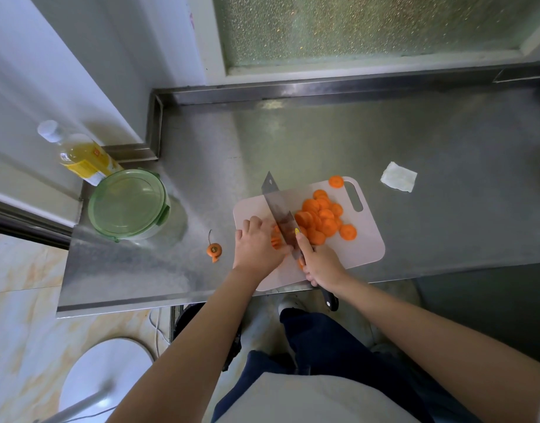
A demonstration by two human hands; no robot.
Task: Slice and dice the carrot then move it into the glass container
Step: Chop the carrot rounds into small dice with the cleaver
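A pale cutting board (366,248) lies on the steel counter with several orange carrot slices (323,218) heaped on its right half. My left hand (256,245) curls over a small remaining carrot piece (275,241) at the board's left side. My right hand (320,265) grips the black handle of a cleaver (277,206), index finger laid along the blade. The blade stands against the carrot piece, right beside my left fingers. The glass container (129,204) with a green lid on it sits to the left of the board.
A cut-off carrot top (214,250) lies on the counter (415,141) left of the board. One slice (336,181) rests at the board's far edge. A bottle of yellow liquid (79,154) stands behind the container. A folded white tissue (398,176) lies at the right.
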